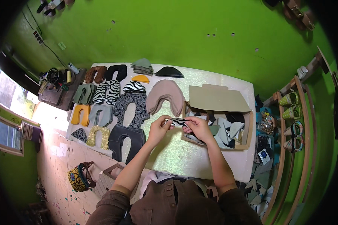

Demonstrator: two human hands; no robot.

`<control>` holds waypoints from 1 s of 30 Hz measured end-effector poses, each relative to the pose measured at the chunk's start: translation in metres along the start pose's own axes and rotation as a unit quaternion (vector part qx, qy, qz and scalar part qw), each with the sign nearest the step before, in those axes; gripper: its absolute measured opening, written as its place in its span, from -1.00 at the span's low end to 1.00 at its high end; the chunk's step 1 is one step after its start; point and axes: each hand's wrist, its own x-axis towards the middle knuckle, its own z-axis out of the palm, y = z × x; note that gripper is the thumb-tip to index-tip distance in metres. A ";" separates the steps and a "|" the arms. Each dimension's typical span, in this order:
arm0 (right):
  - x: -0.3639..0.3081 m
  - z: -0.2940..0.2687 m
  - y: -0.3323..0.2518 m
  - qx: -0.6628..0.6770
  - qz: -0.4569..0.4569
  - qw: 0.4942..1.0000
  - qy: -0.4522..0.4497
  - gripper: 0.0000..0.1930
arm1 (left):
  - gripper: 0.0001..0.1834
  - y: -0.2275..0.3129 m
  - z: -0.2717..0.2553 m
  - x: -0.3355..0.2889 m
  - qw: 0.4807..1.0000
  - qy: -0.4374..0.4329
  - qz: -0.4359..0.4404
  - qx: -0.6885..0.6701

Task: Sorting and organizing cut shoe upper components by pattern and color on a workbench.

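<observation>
Between my two hands, above the white table [176, 157], a small zebra-striped piece of material [179, 122] is stretched sideways. My left hand [161, 128] pinches its left end and my right hand [199, 128] pinches its right end. Just right of and beneath my right hand is an open cardboard box [217, 96] full of grey, black and green offcuts [226, 132]. Beyond my left hand lies a stack of pink U-shaped cut pieces [164, 92]. Zebra-striped half-round pieces [134, 87] and zebra-striped U-shaped pieces [107, 92] lie farther left.
Grey patterned [129, 103], black [118, 144], gold [97, 137] and orange [80, 114] U-shaped stacks cover the table's left side. A sewing machine [53, 76] stands far left. At right, a wooden rack [308, 123] holds shoes [292, 112]; scraps [261, 187] lie below.
</observation>
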 end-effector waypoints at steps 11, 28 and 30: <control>0.029 0.086 -0.014 -0.444 -0.279 0.851 0.041 -0.57 | -0.80 -0.014 -0.097 0.007 0.997 0.049 -0.054 -0.040; 0.150 0.170 0.000 -0.432 -0.323 0.829 0.149 -0.77 | -0.76 -0.013 -0.209 0.080 0.962 0.108 0.061 0.243; 0.169 0.175 -0.003 -0.439 -0.322 0.823 0.162 -0.79 | -0.76 -0.010 -0.218 0.097 0.953 0.117 0.062 0.273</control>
